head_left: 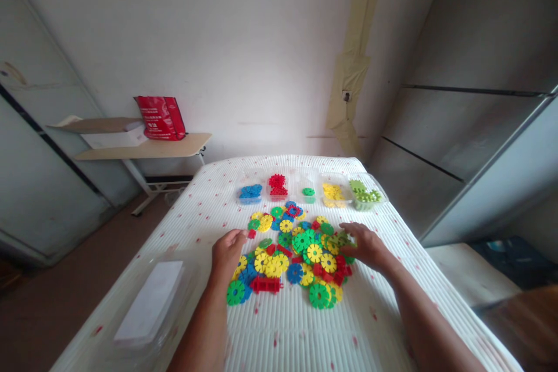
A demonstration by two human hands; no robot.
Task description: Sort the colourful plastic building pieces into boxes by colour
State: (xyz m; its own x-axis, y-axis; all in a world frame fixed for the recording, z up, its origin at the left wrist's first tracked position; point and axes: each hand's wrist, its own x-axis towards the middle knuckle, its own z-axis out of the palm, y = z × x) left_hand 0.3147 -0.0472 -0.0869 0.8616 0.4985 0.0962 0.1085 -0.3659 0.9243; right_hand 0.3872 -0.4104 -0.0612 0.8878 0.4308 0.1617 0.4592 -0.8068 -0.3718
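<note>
A pile of plastic building discs in yellow, green, blue and red lies loosely heaped on the table. At its left edge is my left hand, thumb and fingers pressed together; what they hold, if anything, is hidden. A small red piece sits just beyond those fingertips. On the pile's right side my right hand has its thumb and fingers around a light green toothed piece. Red blocks, among them a long red connector, lie among the discs.
Behind the pile stand clear tubs of blue pieces, red pieces, green discs, yellow pieces and light green pieces. A clear plastic lid or tray with a white card lies left. A red bag rests on a side table.
</note>
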